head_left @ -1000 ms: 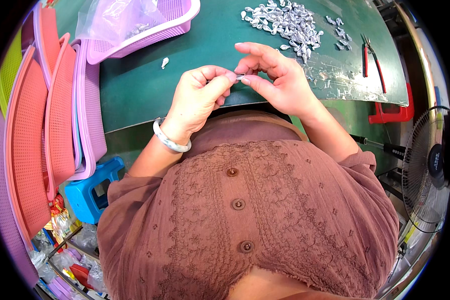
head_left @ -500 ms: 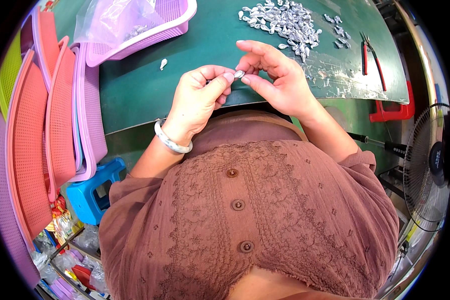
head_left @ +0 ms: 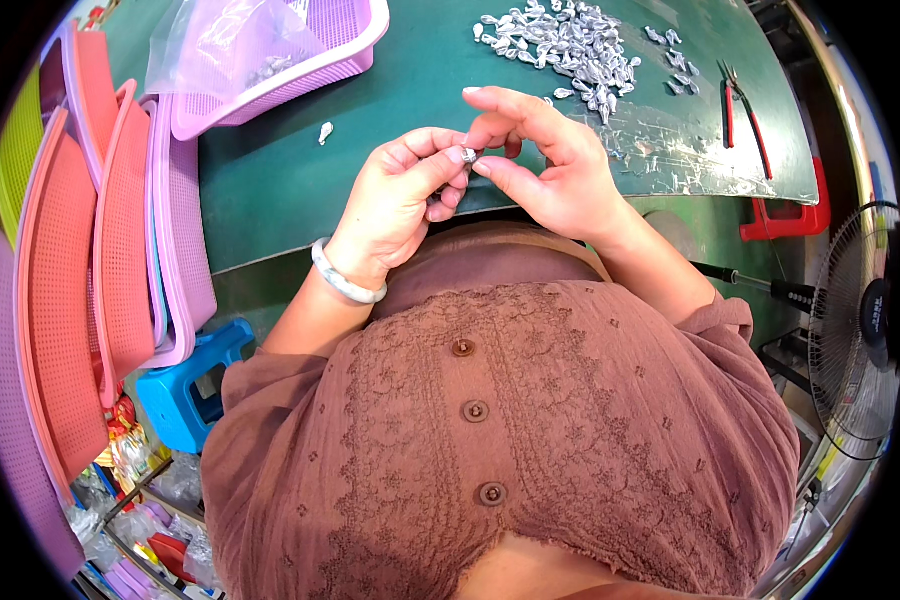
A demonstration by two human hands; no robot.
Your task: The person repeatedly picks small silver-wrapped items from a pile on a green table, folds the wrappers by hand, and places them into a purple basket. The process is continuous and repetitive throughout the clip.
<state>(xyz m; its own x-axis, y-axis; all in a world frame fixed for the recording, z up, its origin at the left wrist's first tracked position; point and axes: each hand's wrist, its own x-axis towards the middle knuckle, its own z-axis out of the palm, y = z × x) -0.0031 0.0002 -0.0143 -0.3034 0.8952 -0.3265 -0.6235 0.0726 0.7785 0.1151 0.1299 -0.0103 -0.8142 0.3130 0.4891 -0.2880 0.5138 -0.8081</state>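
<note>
Between my two hands, above the table's near edge, is a small silvery teardrop-shaped piece (head_left: pixel 469 156), mostly covered by the fingertips. My left hand (head_left: pixel 395 200), with a pale bangle at the wrist, pinches it between thumb and forefinger. From the other side, the thumb and forefinger of my right hand (head_left: pixel 562 170) close in on the same piece. Whether the right fingertips grip it or only touch it is hard to see. A heap of similar silvery pieces (head_left: pixel 580 55) lies beyond my right hand, and a single piece (head_left: pixel 325 132) rests beyond my left.
A purple basket (head_left: pixel 270 105) with a clear plastic bag stands on the green table (head_left: pixel 270 200) at far left. Red-handled pliers (head_left: pixel 745 120) lie at right. Stacked baskets (head_left: pixel 65 300) and a blue stool (head_left: pixel 185 390) are at left, a fan (head_left: pixel 855 330) at right.
The silvery piece has turned and now shows less between the fingertips. My right hand has shifted slightly left, with its thumb and fingers nearer the left thumb.
</note>
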